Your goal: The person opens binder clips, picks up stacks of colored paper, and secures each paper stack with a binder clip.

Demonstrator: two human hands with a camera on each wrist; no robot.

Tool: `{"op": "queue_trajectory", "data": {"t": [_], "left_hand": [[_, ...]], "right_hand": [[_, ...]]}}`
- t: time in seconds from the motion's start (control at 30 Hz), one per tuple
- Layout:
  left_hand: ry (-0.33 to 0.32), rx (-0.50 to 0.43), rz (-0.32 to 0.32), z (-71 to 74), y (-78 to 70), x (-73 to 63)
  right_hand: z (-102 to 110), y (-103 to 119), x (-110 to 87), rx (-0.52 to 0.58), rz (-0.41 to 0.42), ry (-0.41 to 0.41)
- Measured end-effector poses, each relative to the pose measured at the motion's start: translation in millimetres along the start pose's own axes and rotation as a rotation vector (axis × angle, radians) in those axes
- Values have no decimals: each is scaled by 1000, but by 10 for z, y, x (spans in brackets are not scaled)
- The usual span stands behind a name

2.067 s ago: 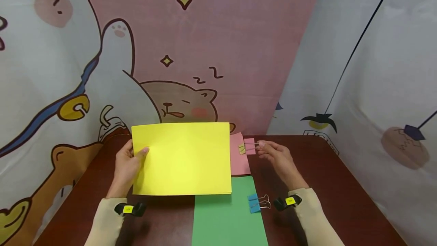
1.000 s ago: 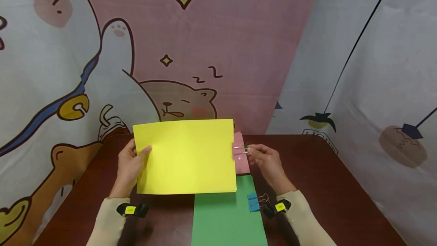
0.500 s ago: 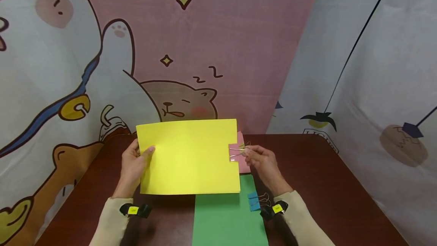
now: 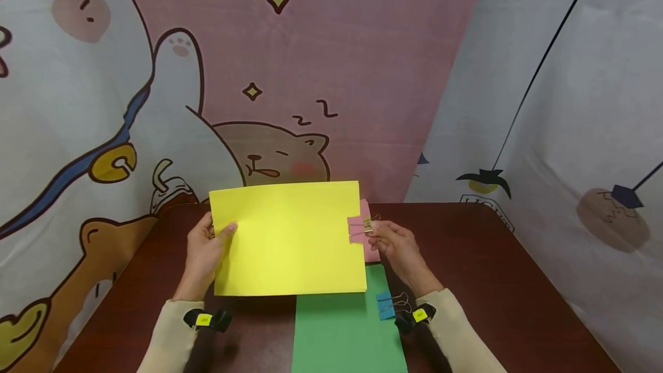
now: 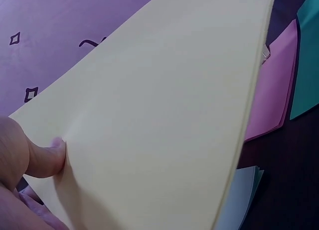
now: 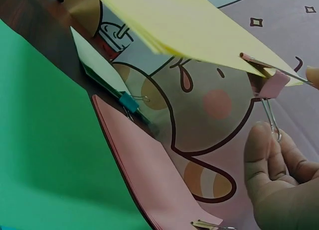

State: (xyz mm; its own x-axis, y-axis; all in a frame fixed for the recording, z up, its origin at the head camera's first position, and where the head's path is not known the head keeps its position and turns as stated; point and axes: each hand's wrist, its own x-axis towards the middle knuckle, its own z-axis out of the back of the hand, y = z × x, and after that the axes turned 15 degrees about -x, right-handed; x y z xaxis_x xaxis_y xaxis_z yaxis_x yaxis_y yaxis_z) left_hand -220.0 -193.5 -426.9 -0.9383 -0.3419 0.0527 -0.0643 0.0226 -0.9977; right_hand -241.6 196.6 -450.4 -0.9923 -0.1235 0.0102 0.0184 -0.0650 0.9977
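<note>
My left hand (image 4: 204, 258) grips the left edge of a stack of yellow paper (image 4: 290, 240), thumb on the front face; the fingers behind it are mostly hidden. The stack is raised above the table and faces me. A pink binder clip (image 4: 355, 237) sits over its right edge. My right hand (image 4: 396, 246) holds the clip by its wire handles. In the right wrist view, the clip's body (image 6: 274, 85) straddles the yellow sheets, one handle above and one below, and the fingertips are at the lower handle.
Pink paper (image 4: 372, 252) with a yellow binder clip (image 6: 202, 224) lies behind the yellow stack. Nearer me is green paper (image 4: 347, 332) with a blue binder clip (image 4: 385, 305). The right wrist view shows another pale stack (image 6: 104, 65) with a teal clip (image 6: 129, 101). A printed cloth hangs behind the brown table.
My right hand has moved left and brought the pink binder clip onto the yellow stack's right edge. The stack and my left hand have shifted slightly right.
</note>
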Motion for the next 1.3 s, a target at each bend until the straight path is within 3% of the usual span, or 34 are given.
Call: {"op": "queue_trajectory", "data": {"t": [0.27,0.7,0.93,1.3], "left_hand": [[35,2,29,44,13,19],[103,90,86,241,6,118],[143,154,96,498,-11,181],[180,343,128,932,-62,201]], "right_hand": [[11,32,42,-75,-67,11],[-110,78,2,-419,-120,-24],[-240,179,-28,-567,-99,71],[-593,294,-21,-686,-81,202]]}}
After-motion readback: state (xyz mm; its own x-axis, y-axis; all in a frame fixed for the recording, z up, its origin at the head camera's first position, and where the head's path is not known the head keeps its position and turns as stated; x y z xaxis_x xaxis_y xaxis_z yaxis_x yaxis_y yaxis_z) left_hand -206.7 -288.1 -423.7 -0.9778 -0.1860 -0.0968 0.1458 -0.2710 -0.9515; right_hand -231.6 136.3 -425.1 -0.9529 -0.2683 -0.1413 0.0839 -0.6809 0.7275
